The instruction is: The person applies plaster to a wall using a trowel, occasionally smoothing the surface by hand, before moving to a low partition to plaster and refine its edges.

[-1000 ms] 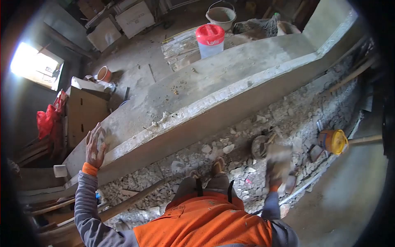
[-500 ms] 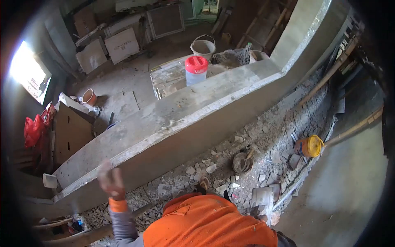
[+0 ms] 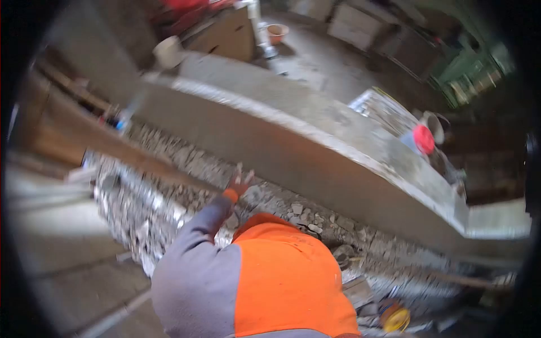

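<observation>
My left hand [image 3: 241, 180] reaches forward past the orange vest, its fingers apart and nothing in them. It is somewhat blurred and hovers over broken rubble [image 3: 296, 211], close to the foot of the low plastered wall [image 3: 315, 152]. A wooden plank [image 3: 152, 166] runs through the rubble to the left of this hand. My right hand is out of sight, hidden beyond my torso. On that side a flat, pale board-like piece [image 3: 358, 291] shows beside the vest, near a dark round pan [image 3: 342, 253].
A bucket with a yellow lid [image 3: 396, 318] lies at lower right. Over the wall are a red-lidded container [image 3: 422, 139], a pale bucket [image 3: 434, 127] and an orange bucket [image 3: 276, 34]. A white cup-like container [image 3: 168, 52] sits at the wall's left end.
The camera view has swung left and tilted. My left hand has come down from beside the wall's top edge to over the rubble. The flat piece now shows beside the vest.
</observation>
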`<action>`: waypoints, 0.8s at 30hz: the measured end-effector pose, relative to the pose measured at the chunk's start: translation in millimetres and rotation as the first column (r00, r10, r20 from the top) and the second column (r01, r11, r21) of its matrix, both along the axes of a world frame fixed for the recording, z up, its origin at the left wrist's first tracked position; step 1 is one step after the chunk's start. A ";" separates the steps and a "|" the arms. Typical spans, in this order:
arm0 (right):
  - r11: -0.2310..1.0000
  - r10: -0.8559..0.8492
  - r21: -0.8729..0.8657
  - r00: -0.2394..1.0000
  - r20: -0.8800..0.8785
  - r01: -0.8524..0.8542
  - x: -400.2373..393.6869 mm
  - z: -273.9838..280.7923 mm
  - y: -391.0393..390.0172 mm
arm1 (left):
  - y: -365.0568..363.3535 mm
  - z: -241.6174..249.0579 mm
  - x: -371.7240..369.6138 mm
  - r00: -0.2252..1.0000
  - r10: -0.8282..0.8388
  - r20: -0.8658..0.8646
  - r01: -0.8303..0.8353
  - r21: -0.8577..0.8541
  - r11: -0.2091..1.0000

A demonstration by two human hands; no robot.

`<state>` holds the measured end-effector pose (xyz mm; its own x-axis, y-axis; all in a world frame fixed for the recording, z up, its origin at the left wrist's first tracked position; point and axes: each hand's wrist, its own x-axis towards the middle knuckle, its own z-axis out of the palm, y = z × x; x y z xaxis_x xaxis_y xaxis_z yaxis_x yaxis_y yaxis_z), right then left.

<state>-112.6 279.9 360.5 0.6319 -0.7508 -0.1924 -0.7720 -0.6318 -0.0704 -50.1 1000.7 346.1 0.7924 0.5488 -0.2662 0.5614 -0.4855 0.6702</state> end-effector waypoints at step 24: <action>0.998 0.047 0.040 0.998 -0.046 -0.045 -19.4 20.4 10.2 | 116.2 141.8 62.8 0.227 0.785 0.576 -0.117 -0.784 0.609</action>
